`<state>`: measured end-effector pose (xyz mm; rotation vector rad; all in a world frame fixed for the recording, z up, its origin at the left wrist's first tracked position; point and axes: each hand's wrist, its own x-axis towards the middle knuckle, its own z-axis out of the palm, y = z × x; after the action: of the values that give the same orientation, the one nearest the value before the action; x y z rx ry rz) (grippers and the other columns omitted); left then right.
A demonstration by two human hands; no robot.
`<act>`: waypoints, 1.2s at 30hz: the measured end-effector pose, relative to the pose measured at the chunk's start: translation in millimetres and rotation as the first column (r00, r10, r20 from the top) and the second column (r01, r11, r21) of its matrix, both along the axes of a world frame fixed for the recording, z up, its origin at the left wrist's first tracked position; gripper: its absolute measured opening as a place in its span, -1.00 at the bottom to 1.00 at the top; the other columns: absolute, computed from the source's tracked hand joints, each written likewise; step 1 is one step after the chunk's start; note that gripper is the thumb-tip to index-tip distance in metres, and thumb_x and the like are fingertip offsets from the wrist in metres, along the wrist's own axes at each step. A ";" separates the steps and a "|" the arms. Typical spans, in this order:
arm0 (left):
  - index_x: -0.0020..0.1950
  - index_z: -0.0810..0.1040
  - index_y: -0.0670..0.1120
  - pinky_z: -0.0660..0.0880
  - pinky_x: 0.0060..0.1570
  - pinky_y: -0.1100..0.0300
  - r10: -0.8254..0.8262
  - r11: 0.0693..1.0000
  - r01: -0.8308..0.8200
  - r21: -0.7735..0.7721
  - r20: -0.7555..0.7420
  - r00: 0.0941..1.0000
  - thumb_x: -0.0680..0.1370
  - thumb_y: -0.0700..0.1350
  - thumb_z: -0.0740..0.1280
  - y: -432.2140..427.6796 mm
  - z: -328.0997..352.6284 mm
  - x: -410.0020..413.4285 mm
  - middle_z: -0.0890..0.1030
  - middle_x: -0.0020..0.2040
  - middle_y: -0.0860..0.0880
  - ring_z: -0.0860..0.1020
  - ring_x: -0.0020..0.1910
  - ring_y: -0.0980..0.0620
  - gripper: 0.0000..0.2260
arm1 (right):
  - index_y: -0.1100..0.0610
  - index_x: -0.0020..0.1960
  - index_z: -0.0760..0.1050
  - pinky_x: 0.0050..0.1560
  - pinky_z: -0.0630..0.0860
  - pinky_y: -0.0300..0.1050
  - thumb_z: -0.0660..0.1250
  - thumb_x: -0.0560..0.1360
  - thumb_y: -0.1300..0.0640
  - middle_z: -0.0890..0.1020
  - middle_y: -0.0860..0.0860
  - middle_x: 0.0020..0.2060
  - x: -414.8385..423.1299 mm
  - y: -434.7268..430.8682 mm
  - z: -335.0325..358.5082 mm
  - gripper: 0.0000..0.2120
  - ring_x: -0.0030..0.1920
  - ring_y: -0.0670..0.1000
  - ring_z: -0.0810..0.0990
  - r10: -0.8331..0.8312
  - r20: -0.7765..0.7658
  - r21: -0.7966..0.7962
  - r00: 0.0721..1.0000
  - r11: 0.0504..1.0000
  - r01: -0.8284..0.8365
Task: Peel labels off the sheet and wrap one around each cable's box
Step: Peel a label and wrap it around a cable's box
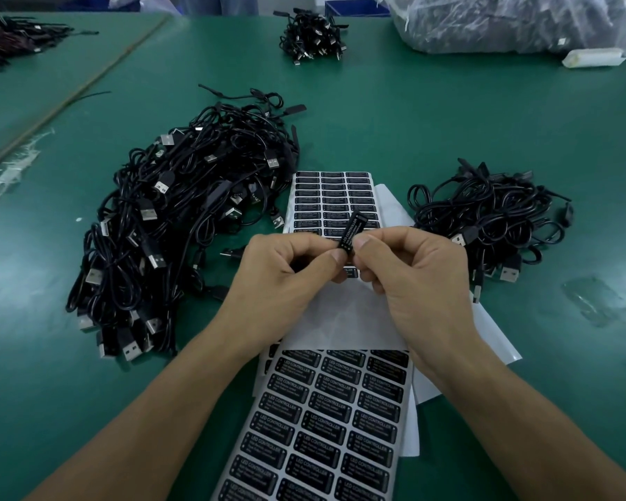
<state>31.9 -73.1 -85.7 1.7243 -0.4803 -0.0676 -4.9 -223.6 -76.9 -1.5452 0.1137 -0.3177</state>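
Both hands meet above the middle of the green table. My left hand (286, 269) and my right hand (409, 269) pinch a small black cable box (351, 231) between thumbs and forefingers; a black "LED CONTROLLER" label shows on its upper face. Under the hands lies a partly used label sheet (331, 197) with black labels at its far end and bare backing nearer me. A fuller label sheet (326, 424) lies between my forearms. The cable of the held box is hidden by my hands.
A large heap of black USB cables (181, 218) lies to the left, a smaller heap (492, 218) to the right. Another bundle (311, 36) sits far back, beside a plastic bag of cables (514, 19). Empty backing sheets (496, 341) stick out at the right.
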 end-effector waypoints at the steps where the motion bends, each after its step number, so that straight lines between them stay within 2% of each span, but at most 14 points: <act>1: -0.12 0.72 0.00 0.54 -0.24 0.17 0.006 1.000 -0.006 -0.003 0.009 1.000 0.58 -0.17 0.39 -0.3 -0.4 0.0 0.71 -0.25 -0.03 0.62 -0.29 -0.05 -0.84 | 0.13 -0.21 0.66 -0.33 0.47 -0.41 0.43 0.52 0.25 0.65 -0.10 -0.43 0.1 0.1 0.0 -0.86 -0.40 -0.21 0.58 -0.001 -0.002 -0.001 1.000 1.000 0.001; 3: -0.13 0.72 0.00 0.57 -0.23 0.10 0.023 1.000 -0.023 -0.011 0.026 0.999 0.55 -0.15 0.39 -1.0 -0.5 -0.3 0.71 -0.26 -0.02 0.63 -0.26 -0.14 -0.87 | 0.14 -0.21 0.65 -0.33 0.47 -0.41 0.42 0.52 0.25 0.64 -0.10 -0.43 0.3 0.6 0.0 -0.86 -0.41 -0.21 0.57 -0.003 -0.006 -0.007 1.000 1.000 0.003; 9: -0.14 0.74 -0.04 0.57 -0.19 -0.14 0.058 0.998 -0.058 -0.022 0.038 0.998 0.51 -0.11 0.40 -2.7 -1.0 0.4 0.71 -0.27 -0.06 0.64 -0.24 -0.24 -0.88 | 0.13 -0.22 0.65 -0.34 0.47 -0.41 0.42 0.52 0.26 0.64 -0.11 -0.44 1.0 1.2 0.9 -0.85 -0.43 -0.21 0.57 -0.008 0.003 -0.025 1.000 1.000 0.008; 16: -0.19 0.73 -0.10 0.50 -0.28 -0.15 0.086 0.996 -0.086 -0.012 0.055 0.995 0.49 -0.12 0.41 -3.1 -2.0 -0.3 0.68 -0.31 -0.16 0.58 -0.28 -0.32 -0.87 | 0.10 -0.24 0.64 -0.36 0.47 -0.42 0.43 0.51 0.26 0.64 -0.12 -0.45 0.4 2.3 -0.1 -0.84 -0.44 -0.22 0.58 -0.016 0.009 -0.047 1.000 0.999 0.016; 21: -0.22 0.72 -0.03 0.51 -0.30 -0.04 0.094 0.996 -0.093 -0.012 0.042 0.995 0.48 -0.13 0.41 -4.3 -0.1 -1.6 0.68 -0.32 -0.09 0.58 -0.27 -0.27 -0.88 | 0.08 -0.24 0.65 -0.34 0.47 -0.41 0.44 0.50 0.24 0.65 -0.12 -0.45 0.8 2.8 -2.0 -0.84 -0.43 -0.21 0.59 -0.027 0.008 -0.071 1.000 0.997 0.028; 28: -0.19 0.73 -0.04 0.52 -0.27 -0.21 0.097 0.995 -0.097 -0.001 0.062 0.993 0.50 -0.10 0.41 -4.5 0.1 -2.0 0.69 -0.30 -0.11 0.60 -0.26 -0.31 -0.87 | 0.05 -0.24 0.65 -0.33 0.48 -0.37 0.45 0.49 0.22 0.65 -0.11 -0.43 2.0 3.0 -3.9 -0.85 -0.42 -0.19 0.58 -0.044 0.010 -0.104 0.999 0.994 0.044; 31: -0.18 0.74 0.00 0.54 -0.27 -0.17 0.110 0.994 -0.110 -0.001 0.078 0.991 0.53 -0.06 0.40 -4.5 0.6 -1.9 0.70 -0.29 -0.04 0.63 -0.28 -0.24 -0.86 | 0.07 -0.24 0.66 -0.33 0.48 -0.36 0.45 0.48 0.22 0.65 -0.10 -0.42 2.4 2.9 -4.7 -0.86 -0.41 -0.18 0.57 -0.050 0.007 -0.111 0.999 0.993 0.050; 36: -0.20 0.73 -0.04 0.53 -0.28 -0.18 0.116 0.993 -0.117 0.005 0.082 0.990 0.51 -0.09 0.41 -4.8 0.1 -1.6 0.70 -0.30 -0.04 0.62 -0.29 -0.24 -0.87 | 0.06 -0.24 0.65 -0.33 0.48 -0.41 0.44 0.48 0.24 0.65 -0.14 -0.44 1.2 3.2 -3.2 -0.85 -0.42 -0.22 0.59 -0.041 0.030 -0.136 0.999 0.990 0.045</act>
<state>30.2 -78.0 -85.6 1.7669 -0.4387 0.0851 -3.7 -220.4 -80.1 -1.6749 0.1060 -0.3868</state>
